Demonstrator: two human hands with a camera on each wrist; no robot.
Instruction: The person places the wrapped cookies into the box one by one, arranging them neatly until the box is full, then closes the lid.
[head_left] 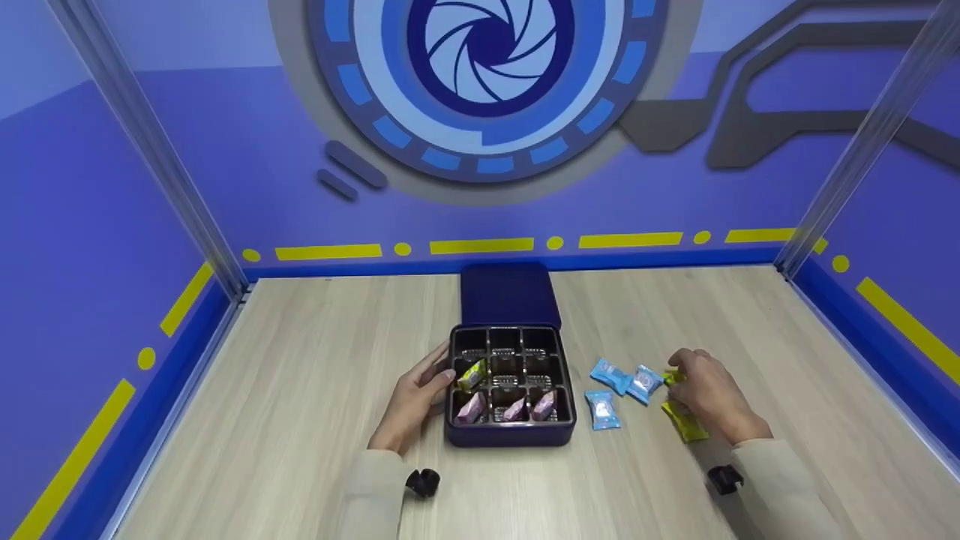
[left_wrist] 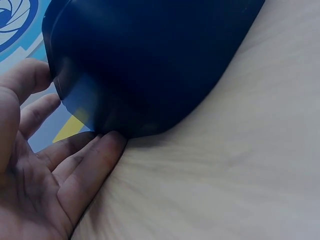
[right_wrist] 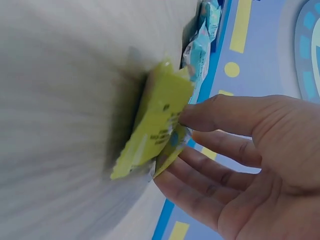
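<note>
A dark blue tin (head_left: 511, 436) with a compartment tray stands on the table. My left hand (head_left: 409, 401) rests against its left side, thumb at the rim; in the left wrist view the fingertips (left_wrist: 114, 142) touch the tin's lower edge. In the front row lie three pink wrapped candies (head_left: 471, 409), one per compartment. A yellow candy (head_left: 472, 375) sits in the middle row's left compartment. To the right, my right hand (head_left: 709, 394) pinches a yellow wrapped candy (right_wrist: 172, 147) between thumb and fingers. Another yellow candy (right_wrist: 157, 117) lies on the table in front of it.
Three light blue wrapped candies (head_left: 602, 409) lie between the tin and my right hand. Behind the tin, its dark blue lid (head_left: 510, 294) reaches toward the back wall (head_left: 225, 165). Blue panels and metal posts (head_left: 161, 157) border the wooden table (head_left: 315, 360).
</note>
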